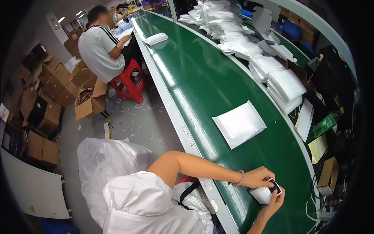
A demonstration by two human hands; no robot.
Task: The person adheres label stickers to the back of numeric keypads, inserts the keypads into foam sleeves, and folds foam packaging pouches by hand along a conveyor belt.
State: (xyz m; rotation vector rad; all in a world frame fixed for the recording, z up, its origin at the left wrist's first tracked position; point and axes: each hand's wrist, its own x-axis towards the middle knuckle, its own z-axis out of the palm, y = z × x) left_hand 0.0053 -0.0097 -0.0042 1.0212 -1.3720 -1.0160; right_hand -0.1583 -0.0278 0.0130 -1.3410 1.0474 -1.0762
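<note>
My left hand (259, 177), with a beaded bracelet at the wrist, has its fingers closed on a small black item with a white edge (276, 187). From the other side, my right hand (276, 202) pinches the same item. Just beneath my hands, a white pouch (261, 195) rests over the green belt (198, 74). Farther up the belt lies a flat white envelope (240, 124), touched by neither hand.
Stacked white envelopes (286, 87) line the belt's right side, near a green bottle (328, 123) and a small carton (327, 176). A person (101, 46) sits on a red stool (128, 84) at left, by cardboard boxes (91, 97). Another white packet (156, 39) lies up the belt.
</note>
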